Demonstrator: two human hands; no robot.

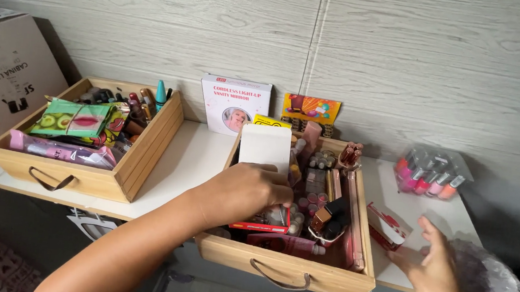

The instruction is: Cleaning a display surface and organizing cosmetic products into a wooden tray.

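My left hand [244, 192] reaches into the wooden tray [286, 268] at the centre and grips the lower edge of a plain white box [265, 146] that stands upright in the tray's far left part. Several small bottles, tubes and lipsticks [324, 203] fill the tray beside it, with a red flat package [260, 226] just below my fingers. My right hand [430, 264] hovers open over the white tabletop [192, 152] to the right of the tray, fingers spread, next to a red and white packet [386, 225].
A second wooden tray [88, 177] of cosmetics stands at the left. A boxed mirror [233, 104] and a colourful palette box [310, 108] lean on the wall. Pink nail polish bottles [428, 176] sit at right, a plastic bag [489, 273] near the corner, a cardboard box [3, 70] far left.
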